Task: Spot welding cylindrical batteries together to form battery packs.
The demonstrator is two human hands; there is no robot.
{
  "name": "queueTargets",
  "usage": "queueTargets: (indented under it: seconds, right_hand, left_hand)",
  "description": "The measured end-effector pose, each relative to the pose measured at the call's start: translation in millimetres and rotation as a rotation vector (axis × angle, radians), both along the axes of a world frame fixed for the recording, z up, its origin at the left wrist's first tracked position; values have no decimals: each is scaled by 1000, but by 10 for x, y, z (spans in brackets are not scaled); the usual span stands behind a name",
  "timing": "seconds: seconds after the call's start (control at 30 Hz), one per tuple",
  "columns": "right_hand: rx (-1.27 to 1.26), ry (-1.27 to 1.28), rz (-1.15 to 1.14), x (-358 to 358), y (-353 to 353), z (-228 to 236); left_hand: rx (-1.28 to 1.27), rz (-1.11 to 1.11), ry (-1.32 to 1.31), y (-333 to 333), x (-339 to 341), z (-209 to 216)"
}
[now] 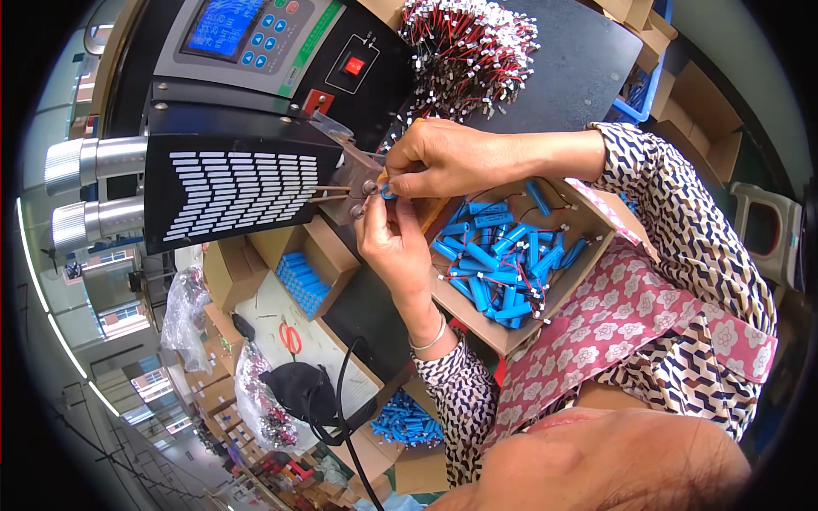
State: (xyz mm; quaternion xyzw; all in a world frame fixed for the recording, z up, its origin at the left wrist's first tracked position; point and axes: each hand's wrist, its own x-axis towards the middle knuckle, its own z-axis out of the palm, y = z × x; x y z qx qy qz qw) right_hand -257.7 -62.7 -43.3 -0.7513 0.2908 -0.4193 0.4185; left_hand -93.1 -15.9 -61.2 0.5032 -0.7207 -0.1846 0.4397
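My right hand (447, 160) reaches in from the right, its thumb and forefinger pinched together. My left hand (394, 247), with a thin bracelet at the wrist, meets it with closed fingertips. Between them is a blue battery cell (388, 192); mostly its end shows, the rest being hidden by fingers. The hands work right beside the two metal electrode tips (368, 187) of a black spot-welding machine (234, 128). Just below my right forearm, a cardboard box (503, 337) holds many loose blue battery cells (498, 243) with red and black leads.
A pile of red-and-black wires with white connectors (469, 51) lies on the dark tabletop (588, 55). Another box of stacked blue cells (301, 284) stands left of my left hand. Orange-handled scissors (290, 338), a black cloth bag (302, 392) and a black cable (342, 409) are at lower left.
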Motion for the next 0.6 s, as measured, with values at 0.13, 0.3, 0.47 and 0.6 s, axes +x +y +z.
queueTargets:
  seconds: [0.13,0.3,0.47,0.6]
  right_hand:
    - [22,47,-50,63,-2,43]
    - [75,44,-42,7,-19,39]
    - [-98,112,-26,-161,15,114]
    - [-73,189,-30,-317,49,183]
  left_hand:
    - [32,-6,-58,0,53,19]
    - [68,-9,53,-4,-58,15]
    - [103,25,98,37,-187,50]
    - [-74,65,-152,49,15,36]
